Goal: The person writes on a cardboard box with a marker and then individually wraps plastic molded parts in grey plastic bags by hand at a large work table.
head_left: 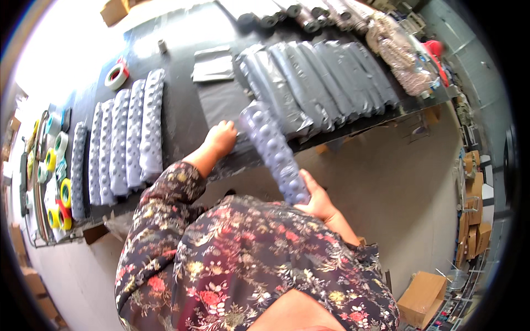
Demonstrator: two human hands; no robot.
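Observation:
My right hand [317, 199] grips the lower end of a bubble-wrapped roll [274, 153], which slants up and left over the table's front edge. At that edge my left hand [222, 138] is closed, fingers curled, on the near end of a flat dark grey plastic bag [221, 103]. A small stack of folded grey bags [213, 64] lies on its far part. Right of it, several filled dark grey plastic packages [323, 83] lie side by side; the upper end of the roll comes close to the nearest one.
Several bubble-wrapped rolls [128, 132] lie in a row on the black table [179, 105], with a tape roll [116, 76] behind them. Coloured tape rolls [65, 193] stand at the left. Shiny film rolls [309, 16] line the back. A cardboard box [422, 298] sits on the floor, lower right.

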